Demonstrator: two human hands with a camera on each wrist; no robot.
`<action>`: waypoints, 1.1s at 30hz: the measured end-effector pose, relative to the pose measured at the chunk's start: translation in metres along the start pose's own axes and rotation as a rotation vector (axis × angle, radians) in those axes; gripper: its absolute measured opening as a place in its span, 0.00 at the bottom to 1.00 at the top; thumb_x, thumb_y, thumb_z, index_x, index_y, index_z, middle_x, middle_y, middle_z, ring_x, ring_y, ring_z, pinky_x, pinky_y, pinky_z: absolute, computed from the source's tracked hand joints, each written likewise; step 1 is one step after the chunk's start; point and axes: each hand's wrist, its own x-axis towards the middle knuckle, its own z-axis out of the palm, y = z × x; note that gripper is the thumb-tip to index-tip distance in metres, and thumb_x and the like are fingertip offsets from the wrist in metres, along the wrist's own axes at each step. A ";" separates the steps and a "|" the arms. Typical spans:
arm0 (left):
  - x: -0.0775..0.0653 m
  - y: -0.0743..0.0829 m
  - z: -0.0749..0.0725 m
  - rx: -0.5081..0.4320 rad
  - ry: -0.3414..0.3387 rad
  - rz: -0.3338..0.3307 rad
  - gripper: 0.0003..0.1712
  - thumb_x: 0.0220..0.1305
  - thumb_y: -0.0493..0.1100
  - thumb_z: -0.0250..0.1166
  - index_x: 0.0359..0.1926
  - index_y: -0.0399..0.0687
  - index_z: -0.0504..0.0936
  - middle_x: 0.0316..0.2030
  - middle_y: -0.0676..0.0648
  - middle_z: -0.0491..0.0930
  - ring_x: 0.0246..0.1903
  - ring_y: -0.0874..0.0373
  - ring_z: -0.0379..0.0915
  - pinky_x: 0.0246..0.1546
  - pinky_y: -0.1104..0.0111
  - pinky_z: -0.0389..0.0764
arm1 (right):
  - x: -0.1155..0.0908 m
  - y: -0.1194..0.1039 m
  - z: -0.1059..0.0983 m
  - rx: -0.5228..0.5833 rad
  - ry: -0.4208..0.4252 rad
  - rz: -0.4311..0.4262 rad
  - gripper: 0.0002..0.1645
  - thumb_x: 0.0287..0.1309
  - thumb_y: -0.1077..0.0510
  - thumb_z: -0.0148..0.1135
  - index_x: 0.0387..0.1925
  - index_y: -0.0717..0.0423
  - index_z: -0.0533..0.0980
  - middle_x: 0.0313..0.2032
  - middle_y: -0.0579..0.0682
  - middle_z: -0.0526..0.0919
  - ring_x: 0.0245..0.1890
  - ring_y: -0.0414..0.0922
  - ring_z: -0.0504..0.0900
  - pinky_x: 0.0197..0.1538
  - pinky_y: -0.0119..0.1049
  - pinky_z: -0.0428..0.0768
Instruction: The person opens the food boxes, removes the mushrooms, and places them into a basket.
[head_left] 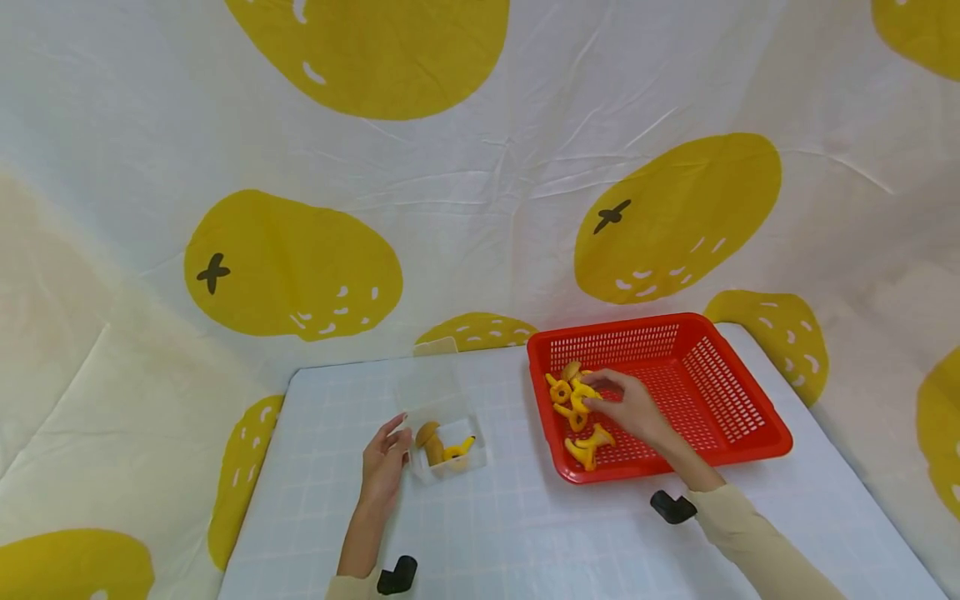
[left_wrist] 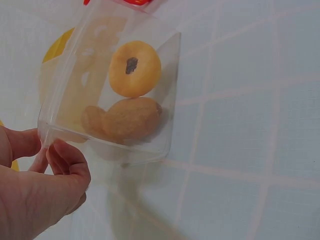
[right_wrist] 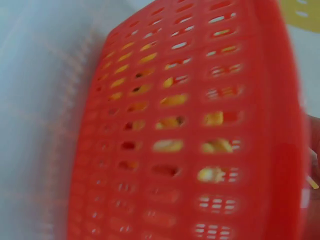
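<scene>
My left hand [head_left: 384, 467] pinches the side edge of a clear plastic box [left_wrist: 172, 45] between thumb and fingers. The box stands on the table with its clear lid [head_left: 427, 379] raised. Inside lie a brown toy mushroom [left_wrist: 131, 120] and a yellow curved piece with a dark tip [head_left: 459, 448], like a toy banana. Over the left part of a red basket [head_left: 750, 454], my right hand [head_left: 633, 408] has thumb and fingers about a yellow curved piece [head_left: 581, 397]. In the right wrist view the basket wall hides most of this hand.
Other yellow pieces [head_left: 561, 392] and a brown-capped toy mushroom [head_left: 571, 371] lie in the basket. Nearer its front left corner are yellow trumpet-shaped pieces [head_left: 588, 450]. A pale checked cloth [head_left: 510, 533] covers the table. Behind hangs a white curtain [head_left: 480, 208] with large yellow fruit prints.
</scene>
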 end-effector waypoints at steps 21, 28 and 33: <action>-0.003 0.003 0.000 0.004 -0.004 -0.006 0.26 0.77 0.42 0.60 0.71 0.41 0.72 0.59 0.35 0.75 0.50 0.50 0.74 0.43 0.71 0.77 | 0.000 0.030 0.000 -0.214 0.013 0.107 0.17 0.62 0.64 0.72 0.49 0.68 0.78 0.43 0.61 0.84 0.44 0.56 0.83 0.50 0.51 0.83; -0.003 0.003 -0.001 -0.006 -0.010 0.005 0.27 0.77 0.42 0.60 0.72 0.40 0.71 0.56 0.38 0.77 0.48 0.54 0.74 0.43 0.71 0.77 | 0.001 0.028 0.003 -0.236 -0.008 0.145 0.16 0.62 0.62 0.72 0.46 0.69 0.78 0.37 0.58 0.83 0.36 0.50 0.80 0.41 0.42 0.83; -0.003 0.004 -0.001 -0.007 -0.011 0.008 0.27 0.77 0.42 0.61 0.72 0.39 0.71 0.55 0.40 0.78 0.47 0.55 0.74 0.43 0.70 0.78 | -0.001 0.023 0.002 -0.250 -0.021 0.149 0.17 0.62 0.62 0.72 0.46 0.71 0.78 0.37 0.59 0.84 0.36 0.50 0.79 0.40 0.41 0.82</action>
